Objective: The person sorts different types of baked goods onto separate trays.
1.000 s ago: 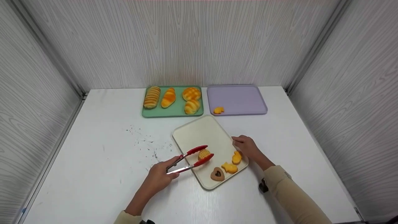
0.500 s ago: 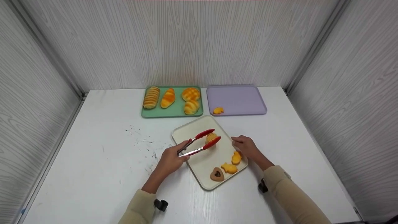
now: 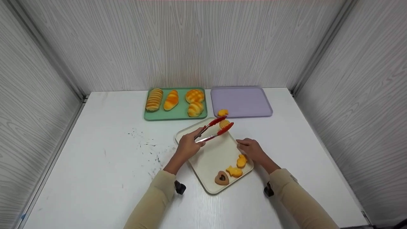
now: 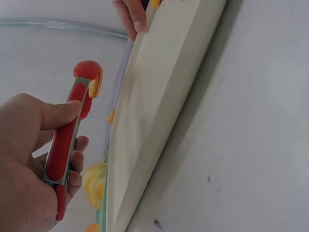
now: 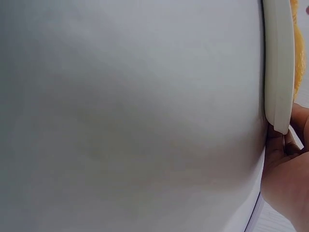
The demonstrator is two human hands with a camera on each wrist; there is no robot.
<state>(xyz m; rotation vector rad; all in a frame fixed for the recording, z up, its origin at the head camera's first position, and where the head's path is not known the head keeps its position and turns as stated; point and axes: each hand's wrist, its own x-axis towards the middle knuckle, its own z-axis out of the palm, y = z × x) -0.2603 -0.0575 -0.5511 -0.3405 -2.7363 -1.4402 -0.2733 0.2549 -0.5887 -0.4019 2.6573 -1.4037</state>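
My left hand (image 3: 188, 147) grips a pair of red-tipped metal tongs (image 4: 66, 140). A round yellow-brown cookie (image 3: 224, 124) is pinched between the tong tips, above the far end of the cream tray (image 3: 206, 159). With fingers and thumb my right hand (image 3: 252, 151) pinches that tray's right edge, as the right wrist view also shows. Near the tray's close end lie two yellow fish-shaped crackers, one cracker (image 3: 234, 171) beside the other cracker (image 3: 242, 161), and a brown heart-shaped cookie (image 3: 222, 178) with a dark centre.
Behind, a green tray (image 3: 181, 117) holds several breads, among them a long striped loaf (image 3: 154, 100) and a croissant-like roll (image 3: 171, 100). To its right, a lilac tray (image 3: 241, 101) bears one small yellow cracker (image 3: 223, 113) at its near-left corner. Walls enclose the white table.
My left hand has carried the tongs and cookie away from me and to the right, from mid-tray to the cream tray's far end. The right hand has stayed put.
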